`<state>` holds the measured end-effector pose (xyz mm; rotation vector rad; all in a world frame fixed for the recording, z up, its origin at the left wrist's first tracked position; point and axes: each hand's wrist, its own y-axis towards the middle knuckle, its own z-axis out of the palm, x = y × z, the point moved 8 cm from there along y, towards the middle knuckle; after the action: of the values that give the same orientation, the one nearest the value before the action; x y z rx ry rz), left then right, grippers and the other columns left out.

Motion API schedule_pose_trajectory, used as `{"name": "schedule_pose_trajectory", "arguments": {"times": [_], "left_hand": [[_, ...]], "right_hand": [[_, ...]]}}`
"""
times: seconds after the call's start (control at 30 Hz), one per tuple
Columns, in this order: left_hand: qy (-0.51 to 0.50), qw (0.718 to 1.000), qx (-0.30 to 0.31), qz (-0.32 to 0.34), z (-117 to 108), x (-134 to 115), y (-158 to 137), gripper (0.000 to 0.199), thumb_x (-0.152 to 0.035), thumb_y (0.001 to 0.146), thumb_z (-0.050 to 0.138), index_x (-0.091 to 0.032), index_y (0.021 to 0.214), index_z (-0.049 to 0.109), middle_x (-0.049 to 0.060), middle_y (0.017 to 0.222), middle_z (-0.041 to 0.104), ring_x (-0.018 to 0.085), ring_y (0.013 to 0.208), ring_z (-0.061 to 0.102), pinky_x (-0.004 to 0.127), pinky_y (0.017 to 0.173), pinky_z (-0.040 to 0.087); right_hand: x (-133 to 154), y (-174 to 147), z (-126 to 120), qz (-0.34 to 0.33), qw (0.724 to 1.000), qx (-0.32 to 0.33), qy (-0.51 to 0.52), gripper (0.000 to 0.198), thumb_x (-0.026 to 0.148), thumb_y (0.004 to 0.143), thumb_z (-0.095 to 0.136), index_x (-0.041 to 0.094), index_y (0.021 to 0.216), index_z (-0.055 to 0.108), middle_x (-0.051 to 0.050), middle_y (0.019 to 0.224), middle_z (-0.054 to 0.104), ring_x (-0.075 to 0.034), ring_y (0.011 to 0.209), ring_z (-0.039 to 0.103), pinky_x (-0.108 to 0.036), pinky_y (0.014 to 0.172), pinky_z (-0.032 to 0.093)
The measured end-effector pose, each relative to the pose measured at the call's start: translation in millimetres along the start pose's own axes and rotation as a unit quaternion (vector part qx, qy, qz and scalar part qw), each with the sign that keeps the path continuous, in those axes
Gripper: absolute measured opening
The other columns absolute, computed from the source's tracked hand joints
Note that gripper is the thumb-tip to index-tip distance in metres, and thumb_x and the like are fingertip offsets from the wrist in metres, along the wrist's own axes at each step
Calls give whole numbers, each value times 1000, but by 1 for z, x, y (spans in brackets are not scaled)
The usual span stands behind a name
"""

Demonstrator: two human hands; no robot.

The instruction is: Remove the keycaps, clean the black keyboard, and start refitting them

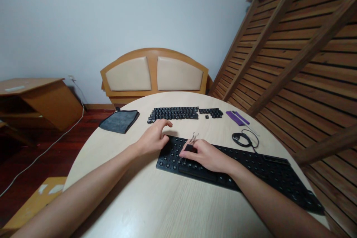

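My right fingers (pixel 187 155) are clamped on the puller (pixel 189 147) over the keyboard (pixel 251 161); my left fingers (pixel 165 122) are apart, near its corner. Keycaps (pixel 177 113) lie beyond both.

The left forearm (pixel 100 182) and right forearm (pixel 267 198) are stretched forward, both bare. The left hand (pixel 152 136) is held with thumb (pixel 163 141) and fingers (pixel 165 122) parted and curved; the right hand (pixel 208 154) is turned inward, thumb and fingers pinched together.

keyboard base (pixel 245 159): black | keycaps (pixel 176 113) beyond keyboard base: black, pale marks | cloth (pixel 119 121) left of keyboard base: grey, dark-edged | table (pixel 178 208) under keyboard base: pale, wood-grained | tool (pixel 189 148) over keyboard base: black, silvery
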<state>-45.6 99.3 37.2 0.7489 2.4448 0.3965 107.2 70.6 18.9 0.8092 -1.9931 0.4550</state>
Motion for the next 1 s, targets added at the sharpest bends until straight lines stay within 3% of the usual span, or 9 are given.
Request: {"name": "schedule_pose_trajectory", "arguments": {"times": [0.2,0.37,0.53,0.7,1.0], "left_hand": [[-160,967,199,-8,27,-60,-33,70,-24,70,73,-17,132,41,14,125,56,30,113,58,45,98,49],[-162,975,149,-28,42,-62,-42,78,-35,67,85,-17,128,40,14,129,51,32,119,53,47,101,46],[-152,982,116,-4,46,-57,-43,59,-32,64,88,-20,106,48,14,135,48,33,127,47,49,105,43],[-131,983,127,13,43,-57,-43,42,-39,68,86,-21,88,55,14,141,48,36,140,33,53,115,32],[-133,980,144,27,40,-58,-41,33,-39,76,82,-20,89,58,13,138,53,32,137,41,50,112,38]], "right_hand": [[0,1,3,-13,1000,16,9,32,46,93,60,17,90,72,-2,87,71,-18,82,62,-27,74,44],[-3,2,6,-13,999,36,31,37,50,91,61,15,88,73,-2,79,69,-17,75,61,-26,71,45],[-3,1,4,-8,999,32,37,37,49,92,60,15,85,73,-3,79,70,-17,74,62,-26,70,46],[2,-2,2,-26,998,54,11,31,39,97,53,19,94,76,-3,93,73,-18,86,64,-27,81,46],[4,-7,-1,-15,998,53,-3,31,41,95,56,17,95,75,-2,79,69,-15,73,61,-24,67,45]]}}
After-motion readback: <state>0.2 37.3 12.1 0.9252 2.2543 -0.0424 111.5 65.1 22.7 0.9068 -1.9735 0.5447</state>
